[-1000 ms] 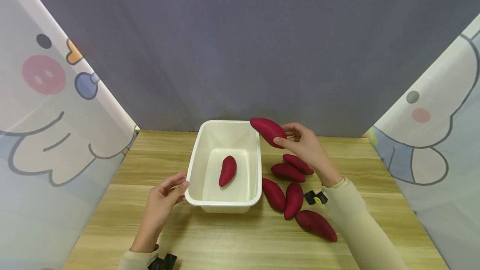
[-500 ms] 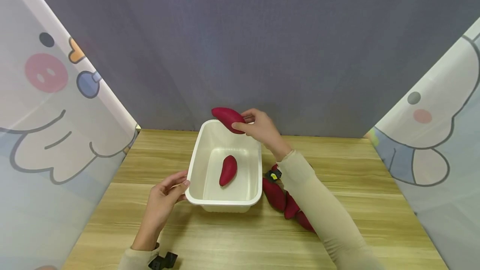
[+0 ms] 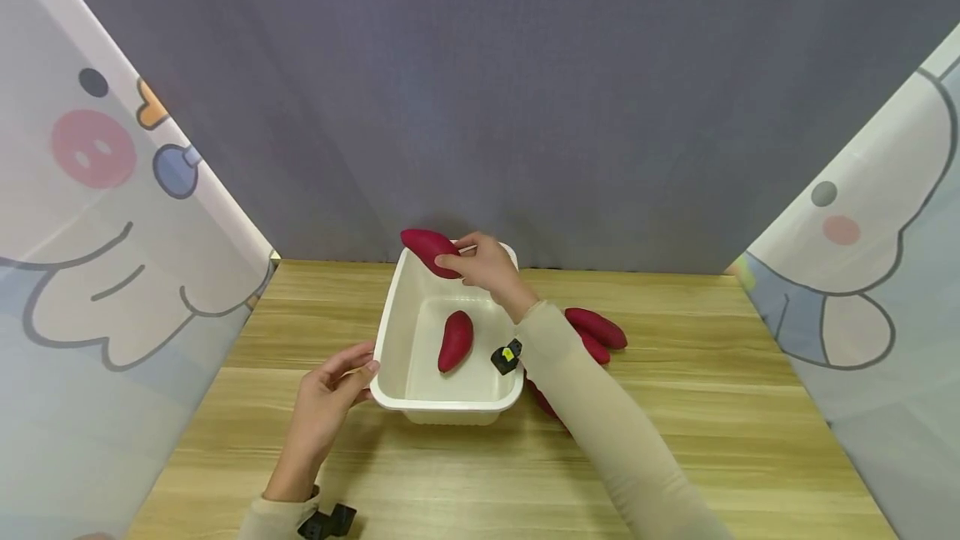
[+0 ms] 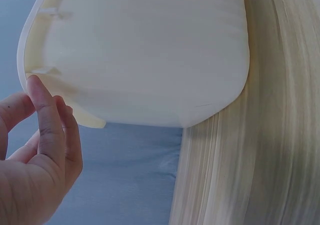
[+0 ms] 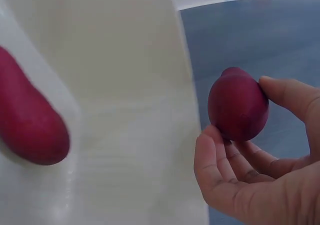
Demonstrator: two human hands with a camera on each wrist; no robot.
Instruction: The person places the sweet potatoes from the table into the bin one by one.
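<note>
My right hand (image 3: 487, 267) pinches a dark red sweet potato (image 3: 431, 252) by one end, above the far part of a white plastic bin (image 3: 384, 332). In the right wrist view, thumb and fingers hold the sweet potato (image 5: 238, 105) end-on, beside the bin's wall (image 5: 135, 135). Another sweet potato (image 3: 456, 342) lies on the bin floor. At the near left corner, my left hand (image 3: 326, 398) grips the bin's rim between thumb and fingers. The left wrist view shows the fingertips (image 4: 37, 87) against the rim's underside.
Right of the bin, more sweet potatoes (image 3: 597, 327) lie on the wooden table (image 3: 712, 407), partly hidden behind my right sleeve (image 3: 600, 423). A grey wall panel (image 3: 480, 107) rises behind the table. Printed cartoon panels (image 3: 97, 248) flank both sides.
My right hand has carried the sweet potato leftward from beside the bin to over its far part, dipping slightly lately. The left hand and bin have stayed put.
</note>
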